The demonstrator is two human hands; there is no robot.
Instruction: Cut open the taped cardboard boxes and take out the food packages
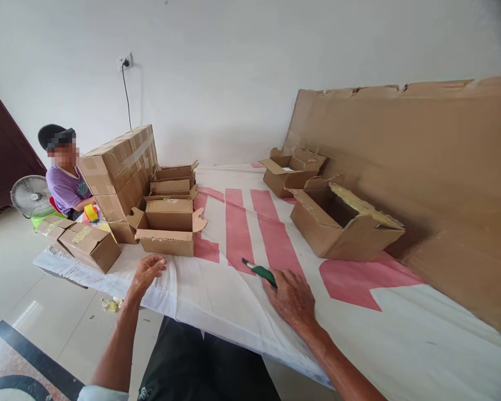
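Observation:
In the head view, my right hand (294, 298) is closed around a green utility knife (264, 273), its blade pointing left over the cloth. My left hand (148, 271) is at the table's front edge, fingers loosely curled and a little apart, with nothing visible in them. Just beyond it stands an open cardboard box (167, 242), its flaps spread. Two more open boxes stand to the right: a larger one (338, 234) with a torn, yellowish flap edge, and one behind it (286, 181) with something white inside.
Stacked taped boxes (123, 178) stand at the left, with two closed boxes (89, 245) in front. A large cardboard sheet (442, 167) leans on the wall. Behind the stack sits a person (67, 186) near a yellow tape roll (91, 213) and a fan (33, 196). White-and-red cloth (217, 289) covers the table.

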